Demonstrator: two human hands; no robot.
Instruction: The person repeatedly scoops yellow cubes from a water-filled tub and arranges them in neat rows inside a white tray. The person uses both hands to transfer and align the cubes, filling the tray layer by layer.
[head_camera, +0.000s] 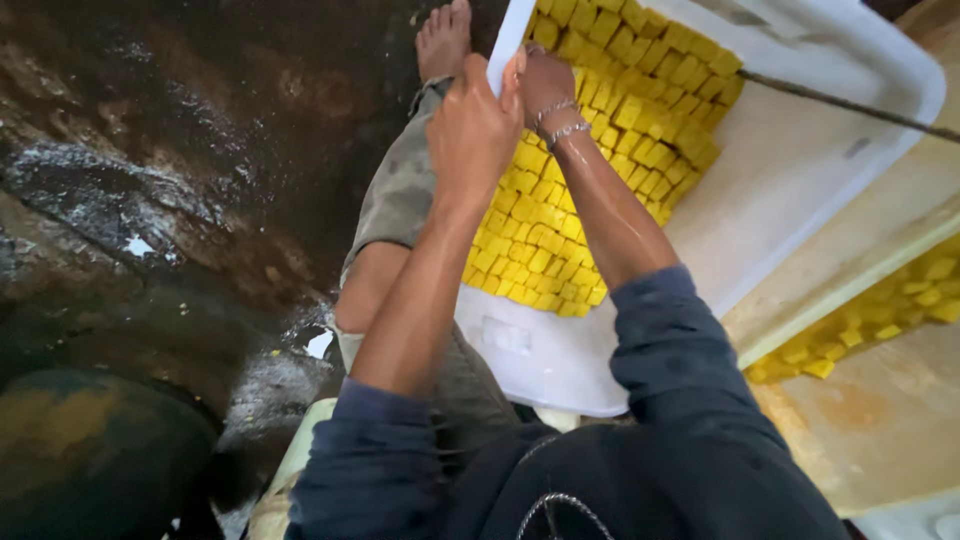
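The floor (150, 180) on the left is dark, wet and uneven, with pale streaks and a sheen of water. A bare foot (443, 38) rests on it at the far side, and the bent leg in grey-green cloth runs back toward the person.

The left hand (472, 130) is closed tight round the lower part of a flat white blade (512, 35), a thin, stiff strip that stands nearly upright and runs out of the top of the view. The right hand (543, 85), with thin metal bangles at the wrist, is closed against the same blade from the other side, though its fingers are mostly hidden. The blade stands at the left edge of the yellow blocks (590, 150).

I would judge that the work goes best with both hands staying low on the blade, wrists stiff, so the thin edge stays plumb and follows the rows without crushing their corners.

The blocks are small, squarish, matt and bright yellow, packed close in neat rows; they look soft and moist. They lie in a wide white tray (800, 170), smooth plastic with rounded corners, its right half bare. A thin dark rod (850, 103) crosses the tray's far corner. Further right, more yellow pieces (880, 315) lie on a stained, pale surface (880, 420).
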